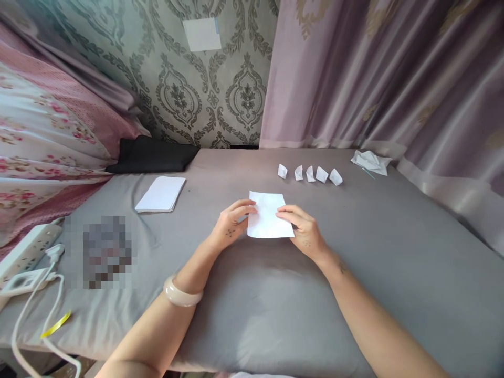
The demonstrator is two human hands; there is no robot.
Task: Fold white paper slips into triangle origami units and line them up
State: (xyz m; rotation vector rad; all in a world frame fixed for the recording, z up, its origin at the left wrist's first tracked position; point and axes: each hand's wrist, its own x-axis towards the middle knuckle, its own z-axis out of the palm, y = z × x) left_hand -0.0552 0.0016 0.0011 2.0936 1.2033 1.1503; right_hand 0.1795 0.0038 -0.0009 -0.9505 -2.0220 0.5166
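A white sheet of paper (270,218) is held up in front of me, flat and slightly tilted. My left hand (234,223) grips its left edge, thumb and fingers pinched over it. On the opposite side, my right hand (301,228) pinches the right edge, fingertips lying on the face of the sheet. Beyond the sheet, several small folded white paper pieces (322,175) stand in a row on the grey cloth (252,310). A stack of white paper (162,194) lies to the left of my hands.
A folded black cloth (155,154) lies at the back left. Crumpled white paper (371,161) sits at the back right by the curtain (334,79). A white power strip (27,252) with cables is at the left edge, near a yellow strip (56,325) and a blurred-out patch.
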